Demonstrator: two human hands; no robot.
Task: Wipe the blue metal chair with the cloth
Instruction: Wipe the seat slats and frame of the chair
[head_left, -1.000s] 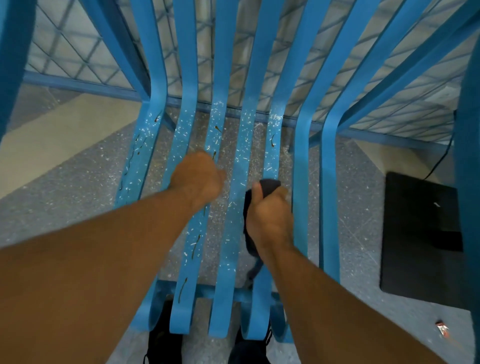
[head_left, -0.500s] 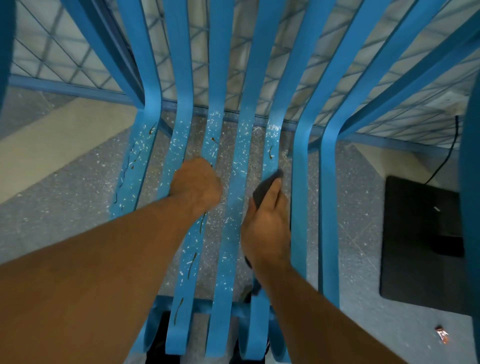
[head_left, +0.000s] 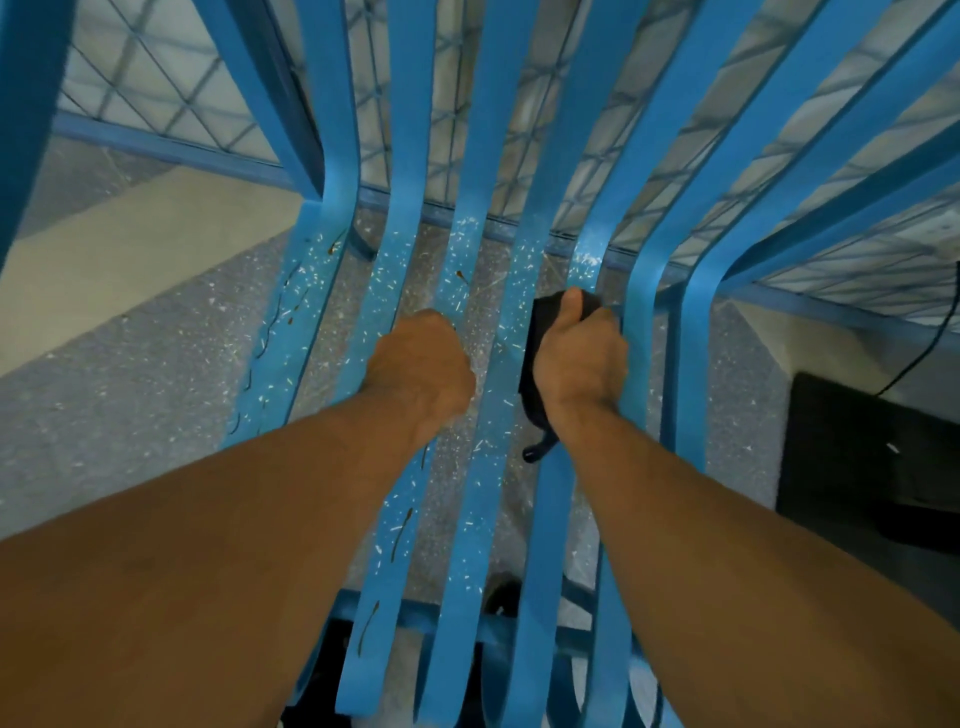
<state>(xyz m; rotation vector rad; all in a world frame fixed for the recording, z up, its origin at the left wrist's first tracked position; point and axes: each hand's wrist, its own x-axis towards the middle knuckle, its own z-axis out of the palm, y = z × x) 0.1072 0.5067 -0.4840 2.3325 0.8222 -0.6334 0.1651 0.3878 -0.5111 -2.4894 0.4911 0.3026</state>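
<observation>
The right hand (head_left: 579, 358) clamps the cloth (head_left: 535, 332) onto a chair (head_left: 410, 156) slat running away from it; the left hand (head_left: 421, 369) grips a nearby slat.

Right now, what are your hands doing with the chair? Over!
Right hand shut on the dark cloth, pressed to a seat slat. Left hand fisted on the blue chair. White specks still on slats. Nothing in the way.
</observation>
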